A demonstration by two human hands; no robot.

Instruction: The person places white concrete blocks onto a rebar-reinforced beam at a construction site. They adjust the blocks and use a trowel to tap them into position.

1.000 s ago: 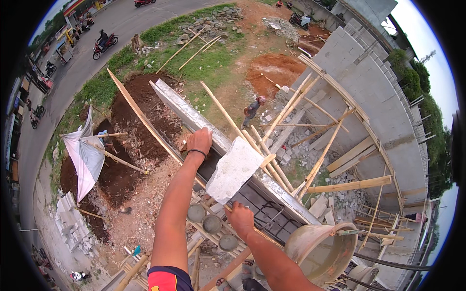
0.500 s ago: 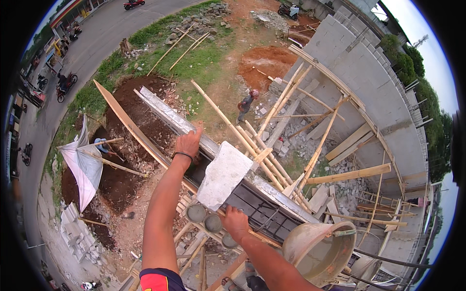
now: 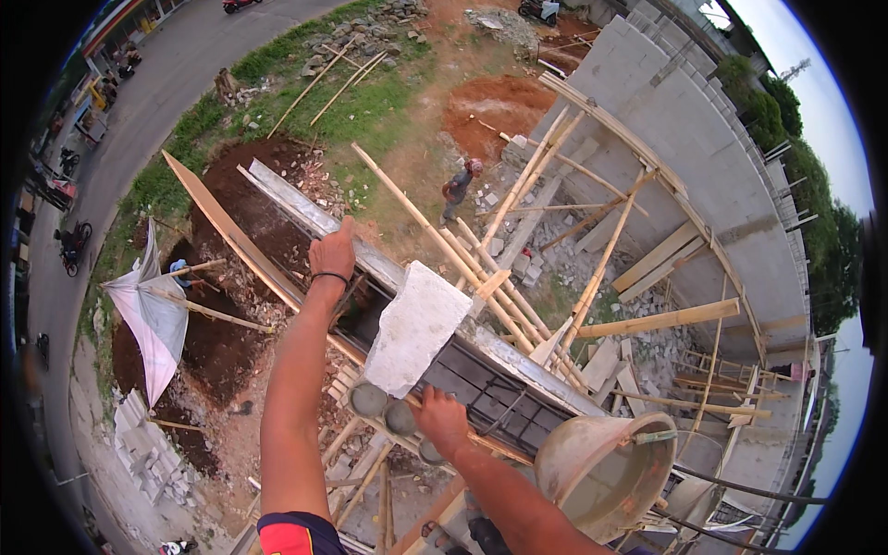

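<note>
A rough white block [image 3: 418,328] lies across the top of a narrow wooden formwork trough, which has a rebar cage [image 3: 490,388] inside. My left hand [image 3: 333,254] is closed on the far formwork board [image 3: 384,268], beyond the block, with some fingertips out of sight. On the near side, my right hand [image 3: 441,421] has its fingers curled over the near board's edge, close beside the block's lower corner. A bucket [image 3: 606,472] of greyish liquid stands to the right of my right forearm.
Round grey cylinders [image 3: 368,400] sit under the near board. Bamboo poles [image 3: 481,277] lean beyond the trough, near a tall grey block wall [image 3: 647,120]. A person [image 3: 457,190] stands on the ground far below. A pale tarp [image 3: 148,310] hangs at left.
The whole view has shifted slightly, so the scene sits a little further left. Both hands stay at the boards, and the white block keeps its place across the trough.
</note>
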